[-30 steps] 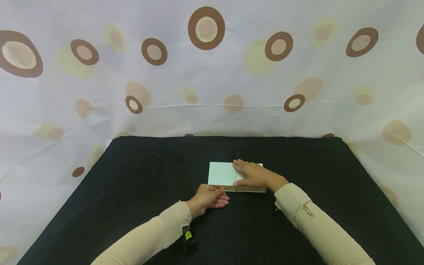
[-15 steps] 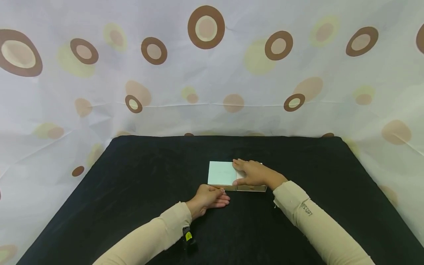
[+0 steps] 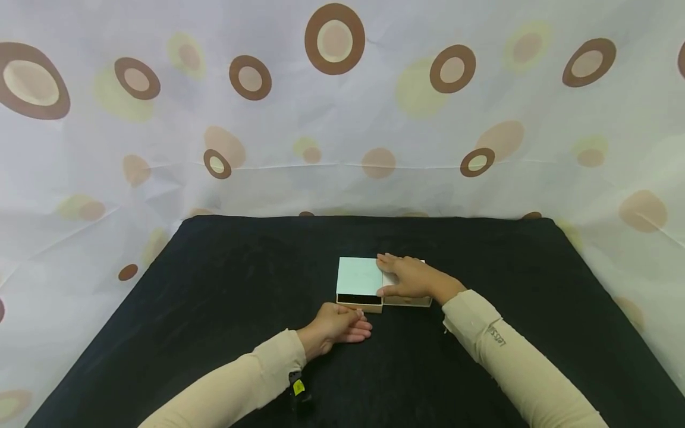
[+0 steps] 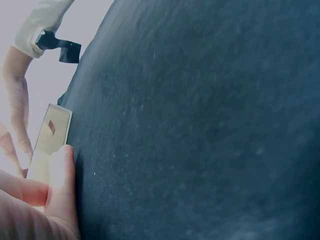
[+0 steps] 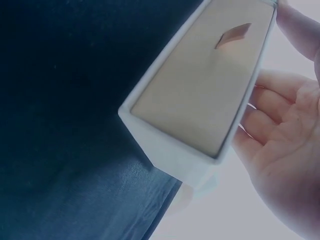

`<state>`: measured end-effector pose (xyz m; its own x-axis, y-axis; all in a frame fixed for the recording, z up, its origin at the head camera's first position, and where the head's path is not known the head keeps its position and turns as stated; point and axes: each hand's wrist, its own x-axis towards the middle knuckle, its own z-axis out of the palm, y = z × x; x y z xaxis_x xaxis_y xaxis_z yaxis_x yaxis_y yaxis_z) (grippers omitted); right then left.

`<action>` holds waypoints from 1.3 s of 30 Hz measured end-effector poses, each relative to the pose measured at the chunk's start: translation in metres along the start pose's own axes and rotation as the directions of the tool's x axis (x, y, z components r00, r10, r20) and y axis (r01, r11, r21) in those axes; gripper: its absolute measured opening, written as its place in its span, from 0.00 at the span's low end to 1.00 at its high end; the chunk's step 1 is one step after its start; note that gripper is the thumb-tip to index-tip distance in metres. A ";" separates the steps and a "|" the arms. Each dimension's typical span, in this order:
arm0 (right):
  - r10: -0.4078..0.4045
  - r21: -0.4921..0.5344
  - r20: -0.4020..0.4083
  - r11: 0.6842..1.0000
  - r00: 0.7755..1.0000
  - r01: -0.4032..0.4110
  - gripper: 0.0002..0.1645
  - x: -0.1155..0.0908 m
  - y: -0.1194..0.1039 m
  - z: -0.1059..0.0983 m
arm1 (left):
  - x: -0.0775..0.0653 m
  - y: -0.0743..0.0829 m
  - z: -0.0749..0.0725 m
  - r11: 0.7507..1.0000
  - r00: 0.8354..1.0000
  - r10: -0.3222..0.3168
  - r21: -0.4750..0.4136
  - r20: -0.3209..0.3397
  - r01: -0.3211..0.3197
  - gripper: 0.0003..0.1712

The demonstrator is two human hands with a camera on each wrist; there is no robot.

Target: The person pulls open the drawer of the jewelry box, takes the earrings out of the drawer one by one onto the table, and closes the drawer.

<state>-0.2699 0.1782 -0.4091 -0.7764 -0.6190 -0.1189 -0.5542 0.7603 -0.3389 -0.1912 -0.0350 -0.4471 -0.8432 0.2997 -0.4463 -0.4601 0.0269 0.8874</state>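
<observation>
The left hand pinches the jutting drawer by its front, lower fingers extended, while the right hand lies across the box, fingers straight.

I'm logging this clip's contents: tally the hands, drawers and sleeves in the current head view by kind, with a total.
Hands: 2 (left hand, right hand)
Drawers: 2 (partly open drawer, closed drawer)
Sleeves: 2 (left sleeve, right sleeve)
Total: 6
</observation>
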 end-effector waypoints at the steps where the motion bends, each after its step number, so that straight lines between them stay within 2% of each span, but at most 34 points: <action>1: 0.002 0.001 -0.002 1.000 1.000 -0.002 0.51 0.000 0.000 0.000 | -0.001 0.000 0.000 1.000 1.000 -0.005 -0.001 0.003 0.005 0.15; 14: 0.003 0.029 -0.007 1.000 1.000 -0.002 0.51 0.001 0.001 0.003 | -0.014 -0.009 -0.001 1.000 0.999 -0.025 -0.009 0.020 0.026 0.15; 24: -0.005 0.040 -0.007 0.999 1.000 0.006 0.51 0.000 0.000 0.002 | -0.027 -0.020 0.000 1.000 0.998 0.001 -0.001 0.055 -0.001 0.15; 39: 0.007 0.043 -0.008 0.999 1.000 -0.006 0.52 0.000 0.004 0.001 | -0.037 -0.026 0.011 0.999 0.999 0.038 0.004 0.028 -0.038 0.14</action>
<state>-0.2721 0.1808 -0.4110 -0.7825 -0.6123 -0.1135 -0.5359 0.7549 -0.3780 -0.1448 -0.0368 -0.4525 -0.8519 0.3272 -0.4090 -0.4266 0.0197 0.9042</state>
